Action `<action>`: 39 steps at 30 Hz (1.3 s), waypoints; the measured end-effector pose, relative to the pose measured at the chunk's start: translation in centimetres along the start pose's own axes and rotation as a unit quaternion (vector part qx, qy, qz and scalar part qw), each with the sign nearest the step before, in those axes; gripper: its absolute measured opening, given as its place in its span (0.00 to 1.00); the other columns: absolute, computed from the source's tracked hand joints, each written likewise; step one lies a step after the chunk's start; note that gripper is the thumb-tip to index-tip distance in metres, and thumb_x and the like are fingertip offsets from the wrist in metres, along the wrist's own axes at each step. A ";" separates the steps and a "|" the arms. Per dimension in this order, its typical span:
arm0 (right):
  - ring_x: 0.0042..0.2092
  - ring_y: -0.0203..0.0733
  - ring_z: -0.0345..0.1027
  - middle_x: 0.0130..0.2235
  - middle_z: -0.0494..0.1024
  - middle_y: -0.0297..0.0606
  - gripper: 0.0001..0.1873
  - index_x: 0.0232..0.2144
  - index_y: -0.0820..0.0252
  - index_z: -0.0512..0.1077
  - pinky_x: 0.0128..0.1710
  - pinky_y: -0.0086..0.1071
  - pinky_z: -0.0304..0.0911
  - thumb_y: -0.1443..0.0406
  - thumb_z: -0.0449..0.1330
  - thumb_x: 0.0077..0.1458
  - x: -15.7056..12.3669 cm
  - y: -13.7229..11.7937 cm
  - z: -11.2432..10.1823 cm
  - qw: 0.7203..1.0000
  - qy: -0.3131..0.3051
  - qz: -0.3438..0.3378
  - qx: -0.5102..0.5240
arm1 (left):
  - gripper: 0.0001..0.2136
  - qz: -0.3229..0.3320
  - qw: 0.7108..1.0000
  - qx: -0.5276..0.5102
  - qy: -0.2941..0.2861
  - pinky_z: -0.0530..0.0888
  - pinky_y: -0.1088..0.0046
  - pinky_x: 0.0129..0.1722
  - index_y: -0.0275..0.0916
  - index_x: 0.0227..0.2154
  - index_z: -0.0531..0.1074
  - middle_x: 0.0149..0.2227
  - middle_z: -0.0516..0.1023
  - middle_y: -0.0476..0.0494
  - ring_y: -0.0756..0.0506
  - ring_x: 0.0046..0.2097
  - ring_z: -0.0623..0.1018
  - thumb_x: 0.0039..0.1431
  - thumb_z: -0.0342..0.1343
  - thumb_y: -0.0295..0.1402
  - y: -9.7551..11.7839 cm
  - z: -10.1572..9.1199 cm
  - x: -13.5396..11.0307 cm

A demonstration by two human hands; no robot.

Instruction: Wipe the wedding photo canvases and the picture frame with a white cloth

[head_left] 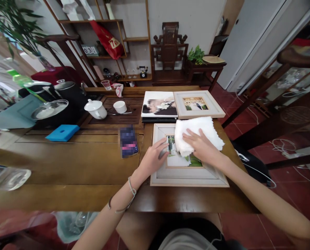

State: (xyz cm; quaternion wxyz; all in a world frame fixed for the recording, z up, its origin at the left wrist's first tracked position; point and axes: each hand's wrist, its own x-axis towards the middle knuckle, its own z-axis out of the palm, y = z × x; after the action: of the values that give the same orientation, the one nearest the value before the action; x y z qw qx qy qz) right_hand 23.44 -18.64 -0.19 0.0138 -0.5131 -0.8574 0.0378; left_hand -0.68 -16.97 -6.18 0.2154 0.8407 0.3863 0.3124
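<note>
A white-framed picture (188, 178) lies flat on the wooden table in front of me. On its left side rests my left hand (155, 155), fingers stretched over the frame's edge towards the photo. My right hand (200, 146) lies spread on a white cloth (200, 126), pressing it against the picture. The cloth covers the upper right part of the frame and some of the photo. Just behind are a second framed picture (217, 111) and a photo album (158, 113) with a white and black cover, side by side.
Left of the frame lies a phone (128, 142). Further left are a blue sponge block (63, 133), a lidded white teapot (95, 109), a white cup (119, 107) on the tea tray (105, 119), and a dark pot with a glass lid (50, 109). A wooden chair (269, 114) stands right.
</note>
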 end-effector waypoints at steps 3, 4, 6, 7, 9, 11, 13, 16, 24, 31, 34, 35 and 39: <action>0.68 0.51 0.48 0.62 0.68 0.47 0.40 0.57 0.64 0.68 0.64 0.60 0.45 0.82 0.48 0.39 -1.6 -0.5 -1.0 0.997 -0.061 -0.043 0.023 | 0.15 -0.003 1.000 0.002 0.004 0.70 0.54 0.61 0.38 0.51 0.73 0.61 0.70 0.35 0.38 0.61 0.71 0.62 0.55 0.29 0.0 0.1 0.0; 0.68 0.50 0.49 0.62 0.68 0.47 0.40 0.56 0.64 0.69 0.64 0.58 0.45 0.82 0.48 0.39 -2.0 -0.4 -1.3 0.996 -0.073 -0.047 0.030 | 0.15 -0.001 1.000 0.000 0.004 0.70 0.55 0.61 0.38 0.51 0.73 0.60 0.70 0.35 0.39 0.61 0.71 0.62 0.55 0.29 -0.1 0.1 0.0; 0.67 0.48 0.49 0.62 0.68 0.47 0.39 0.56 0.65 0.69 0.65 0.54 0.45 0.82 0.49 0.39 -2.1 -0.1 -1.5 0.996 -0.074 -0.042 0.036 | 0.14 0.004 1.000 -0.005 0.004 0.69 0.55 0.61 0.38 0.51 0.73 0.59 0.71 0.35 0.39 0.61 0.71 0.62 0.55 0.28 -0.1 0.2 0.0; 0.67 0.47 0.49 0.61 0.68 0.47 0.39 0.57 0.65 0.69 0.66 0.53 0.44 0.82 0.49 0.39 -1.8 0.0 -1.5 0.997 -0.063 -0.033 0.036 | 0.14 0.007 1.000 -0.007 0.004 0.69 0.54 0.61 0.38 0.51 0.73 0.59 0.72 0.35 0.39 0.62 0.71 0.62 0.55 0.28 -0.1 0.2 0.0; 0.67 0.48 0.50 0.61 0.69 0.47 0.39 0.57 0.65 0.67 0.66 0.53 0.43 0.82 0.49 0.41 -0.6 0.0 -1.3 0.999 -0.031 -0.007 0.035 | 0.14 0.010 1.000 -0.012 0.003 0.69 0.54 0.61 0.38 0.50 0.73 0.57 0.74 0.35 0.39 0.62 0.71 0.62 0.55 0.28 -0.1 0.2 0.0; 0.67 0.51 0.52 0.59 0.71 0.48 0.37 0.57 0.65 0.68 0.65 0.54 0.43 0.81 0.50 0.42 0.9 -0.5 -0.9 0.999 -0.004 0.014 0.033 | 0.14 0.012 1.000 -0.014 -0.001 0.69 0.54 0.61 0.37 0.50 0.73 0.56 0.74 0.35 0.38 0.62 0.70 0.62 0.56 0.27 0.0 0.1 0.1; 0.66 0.54 0.53 0.56 0.74 0.50 0.32 0.53 0.65 0.70 0.64 0.56 0.43 0.80 0.51 0.44 2.5 -1.3 -0.7 0.999 0.015 0.023 0.029 | 0.12 0.012 1.000 -0.016 -0.008 0.70 0.55 0.60 0.38 0.48 0.73 0.55 0.75 0.36 0.38 0.62 0.71 0.62 0.56 0.27 0.1 -0.1 0.2; 0.66 0.56 0.52 0.51 0.78 0.51 0.26 0.48 0.66 0.72 0.64 0.56 0.42 0.79 0.52 0.46 4.4 -2.6 -0.7 0.999 0.038 0.024 0.023 | 0.10 0.011 1.000 -0.014 -0.019 0.73 0.58 0.56 0.39 0.45 0.74 0.51 0.77 0.37 0.38 0.57 0.74 0.62 0.55 0.27 0.3 -0.3 0.2; 0.69 0.49 0.44 0.60 0.70 0.49 0.34 0.55 0.67 0.67 0.65 0.51 0.42 0.82 0.50 0.44 7.0 -3.1 0.3 0.996 0.046 -0.067 0.041 | 0.10 -0.008 0.999 0.032 -0.009 0.76 0.59 0.48 0.40 0.46 0.75 0.45 0.79 0.38 0.38 0.48 0.79 0.61 0.57 0.30 0.2 -0.1 0.0; 0.66 0.51 0.53 0.57 0.73 0.50 0.30 0.53 0.63 0.71 0.63 0.50 0.49 0.79 0.52 0.47 5.0 -0.5 -1.9 1.000 -0.002 0.000 0.005 | 0.12 0.014 1.000 -0.004 -0.019 0.72 0.55 0.58 0.40 0.48 0.74 0.55 0.76 0.38 0.38 0.62 0.70 0.63 0.54 0.27 0.3 -0.2 0.2; 0.63 0.57 0.59 0.54 0.75 0.52 0.27 0.50 0.63 0.73 0.59 0.52 0.54 0.78 0.52 0.48 5.6 -0.5 -2.9 1.000 -0.005 0.018 0.005 | 0.13 0.014 1.000 -0.002 -0.014 0.70 0.54 0.59 0.40 0.49 0.73 0.56 0.75 0.39 0.38 0.64 0.68 0.63 0.54 0.27 0.1 0.1 0.2; 0.61 0.58 0.61 0.54 0.75 0.52 0.27 0.50 0.63 0.74 0.58 0.51 0.55 0.78 0.52 0.48 6.2 -0.8 -3.1 1.000 -0.003 0.011 0.008 | 0.13 0.013 1.000 0.000 -0.012 0.70 0.54 0.59 0.40 0.49 0.73 0.56 0.75 0.39 0.39 0.63 0.68 0.62 0.54 0.27 0.0 0.2 0.2; 0.59 0.53 0.64 0.57 0.73 0.49 0.28 0.51 0.62 0.73 0.56 0.44 0.58 0.78 0.52 0.47 9.0 -3.0 -2.5 0.998 -0.003 -0.047 0.028 | 0.13 0.003 1.000 0.012 -0.017 0.72 0.56 0.57 0.40 0.49 0.73 0.53 0.77 0.39 0.38 0.57 0.74 0.61 0.56 0.27 0.1 0.1 0.1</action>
State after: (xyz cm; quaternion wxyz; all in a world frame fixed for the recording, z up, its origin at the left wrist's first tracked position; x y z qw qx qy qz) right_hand 16.70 -12.02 2.45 0.0275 -0.4711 -0.8794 0.0629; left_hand -0.49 -16.92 -6.21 0.2105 0.8498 0.3834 0.2941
